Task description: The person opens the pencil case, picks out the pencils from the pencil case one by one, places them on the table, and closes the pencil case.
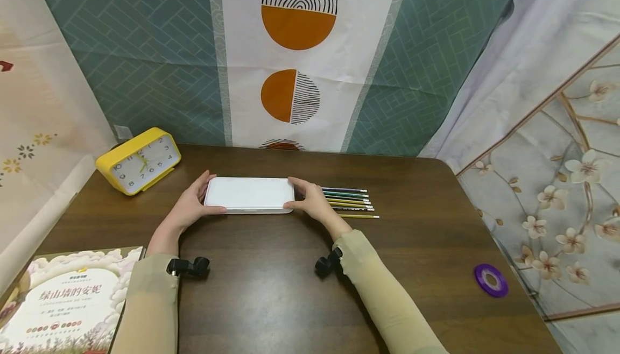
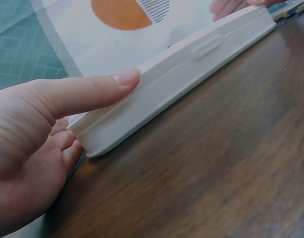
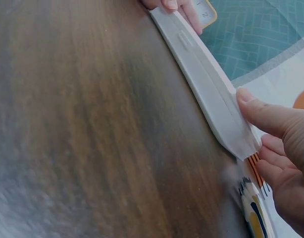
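Observation:
A flat white pencil case (image 1: pixel 252 193), long and round-cornered with its lid down, lies level at the back middle of the table. My left hand (image 1: pixel 192 203) grips its left end, thumb along the front edge and fingers round the far side. At the opposite end, my right hand (image 1: pixel 312 201) holds it the same way, its thumb (image 3: pixel 256 104) on the front edge. A small latch tab (image 2: pixel 207 47) shows on the case's front side. Several pencils (image 1: pixel 351 199) lie side by side just right of my right hand, their left ends partly hidden behind it.
A yellow alarm clock (image 1: pixel 139 161) stands at the back left. On the near left lies a book (image 1: pixel 72 300) with a pale illustrated cover. A purple ring-shaped roll (image 1: pixel 491 280) sits near the right edge of the brown table (image 1: pixel 261 289). Patterned curtains hang behind.

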Tool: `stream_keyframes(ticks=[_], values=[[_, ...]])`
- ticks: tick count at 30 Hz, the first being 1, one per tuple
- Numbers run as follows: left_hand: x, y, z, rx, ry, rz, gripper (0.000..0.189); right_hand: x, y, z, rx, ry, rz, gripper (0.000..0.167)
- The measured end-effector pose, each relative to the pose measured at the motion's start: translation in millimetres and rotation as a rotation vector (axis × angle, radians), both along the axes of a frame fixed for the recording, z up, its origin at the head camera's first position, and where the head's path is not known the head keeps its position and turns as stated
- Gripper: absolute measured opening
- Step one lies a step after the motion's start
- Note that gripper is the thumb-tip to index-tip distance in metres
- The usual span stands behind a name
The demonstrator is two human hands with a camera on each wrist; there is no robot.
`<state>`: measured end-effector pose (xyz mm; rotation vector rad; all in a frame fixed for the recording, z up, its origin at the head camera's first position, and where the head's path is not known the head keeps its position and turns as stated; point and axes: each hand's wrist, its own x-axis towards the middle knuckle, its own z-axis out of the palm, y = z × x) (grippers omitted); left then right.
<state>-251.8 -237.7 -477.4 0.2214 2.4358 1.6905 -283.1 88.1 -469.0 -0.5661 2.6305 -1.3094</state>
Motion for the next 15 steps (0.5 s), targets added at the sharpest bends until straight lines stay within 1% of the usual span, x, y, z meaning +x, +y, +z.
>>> stream_keyframes(ticks=[6,9,12,15], values=[[0.4,1.4,0.2,0.013,0.005,-0.007,0.119,0.8,1.8,1.6,-0.008,0.001,0.002,0.076],[0.9,1.4,2.0,0.009,0.016,-0.022,0.119,2.5,4.4,3.9,-0.026,0.01,0.0,0.075],[3.5,0.0,8.8,-0.009,0.034,-0.038,0.117,5.3,9.8,8.9,-0.079,0.023,-0.002,0.071],[6.9,-0.4,19.6,-0.035,0.065,-0.053,0.108,7.8,18.4,18.1,-0.146,0.036,-0.011,0.063]])
